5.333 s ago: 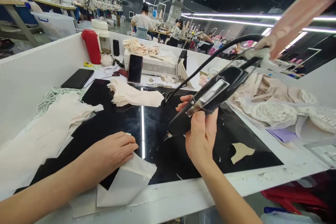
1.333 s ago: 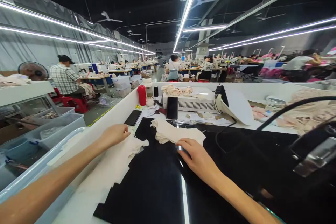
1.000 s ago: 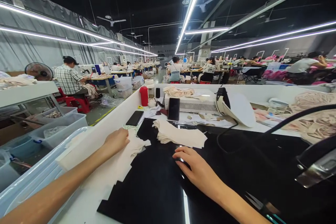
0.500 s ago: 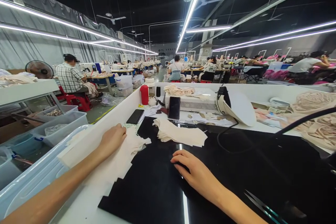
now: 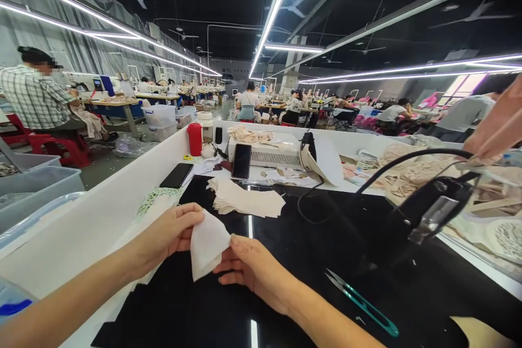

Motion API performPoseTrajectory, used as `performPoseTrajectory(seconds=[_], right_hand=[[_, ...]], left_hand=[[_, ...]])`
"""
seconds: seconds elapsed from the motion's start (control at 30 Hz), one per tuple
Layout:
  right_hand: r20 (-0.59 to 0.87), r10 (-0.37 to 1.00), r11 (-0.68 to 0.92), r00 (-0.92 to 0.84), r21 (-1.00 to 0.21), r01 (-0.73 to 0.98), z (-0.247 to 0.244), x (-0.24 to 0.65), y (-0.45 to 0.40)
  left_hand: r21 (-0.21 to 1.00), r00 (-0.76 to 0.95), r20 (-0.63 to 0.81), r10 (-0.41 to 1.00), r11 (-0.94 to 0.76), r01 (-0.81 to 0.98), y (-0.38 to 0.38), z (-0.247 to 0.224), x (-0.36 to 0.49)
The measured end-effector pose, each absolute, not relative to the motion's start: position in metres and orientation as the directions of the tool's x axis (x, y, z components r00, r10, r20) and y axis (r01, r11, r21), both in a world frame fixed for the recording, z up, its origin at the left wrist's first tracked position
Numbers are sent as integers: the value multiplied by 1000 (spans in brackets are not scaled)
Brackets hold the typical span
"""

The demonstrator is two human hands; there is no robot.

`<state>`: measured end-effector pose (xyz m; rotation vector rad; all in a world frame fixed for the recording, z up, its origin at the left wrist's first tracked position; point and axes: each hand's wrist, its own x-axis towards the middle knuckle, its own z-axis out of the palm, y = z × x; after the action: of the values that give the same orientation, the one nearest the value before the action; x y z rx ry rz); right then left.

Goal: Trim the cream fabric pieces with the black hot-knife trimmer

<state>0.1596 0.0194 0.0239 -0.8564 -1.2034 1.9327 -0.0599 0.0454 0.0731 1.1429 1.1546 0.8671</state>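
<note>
A small white fabric piece (image 5: 207,244) hangs between my two hands above the black tabletop (image 5: 220,315). My left hand (image 5: 181,231) pinches its upper left edge between thumb and fingers. The right corner is pinched by my right hand (image 5: 248,266), its lower fingers partly behind the cloth. Just beyond lies a stack of cream fabric pieces (image 5: 248,198). More white pieces lie along the left side, partly hidden by my left forearm. Teal thread snips (image 5: 362,302) rest on the black surface to the right.
Behind the stack are a black phone (image 5: 242,161), a white machine (image 5: 269,155) and a red bottle (image 5: 194,139). Another phone (image 5: 176,175) lies left. A black corded device (image 5: 432,217) and beige fabric heaps (image 5: 408,166) are at right. People sit at sewing tables beyond.
My left hand has come off the left pile and moved right and nearer; both hands now grip a white piece. The view has turned right, bringing the corded device into sight.
</note>
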Motion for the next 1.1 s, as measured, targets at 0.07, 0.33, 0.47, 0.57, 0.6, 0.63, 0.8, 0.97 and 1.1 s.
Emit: performPoseTrajectory(seconds=[0.07,0.33,0.47,0.57,0.6,0.63,0.8,0.97,1.1], right_hand=[[-201,819,-400,-537,-872,-283,26,158,16],[-277,828,-458,-487,-836,-303,30,167,9],[-297,819,-477,-492,-828,-295,28,166,7],[-312,804,-487,-507,-834,-260,25,166,8],[-315,797,-489,-515,-837,-246,24,167,8],[-318,791,-491,-523,-839,-233,23,168,8],[-337,737,-520,-586,-836,-173,21,175,2],[-218,822,-441,-526,-829,-345,17,177,0],[-213,935,-324,-283,-834,-446,12,180,13]], left_hand=[[959,299,-273,915,282,12,40,68,-51],[916,376,-396,837,387,104,34,50,-40],[936,322,-353,878,331,123,39,41,-40],[945,288,-324,901,291,152,43,37,-43],[948,285,-308,908,269,170,44,36,-44],[951,288,-291,912,244,190,45,36,-45],[954,359,-184,915,79,288,43,38,-41],[941,546,-192,815,-5,338,35,36,-30],[923,611,-273,743,23,384,34,37,-35]])
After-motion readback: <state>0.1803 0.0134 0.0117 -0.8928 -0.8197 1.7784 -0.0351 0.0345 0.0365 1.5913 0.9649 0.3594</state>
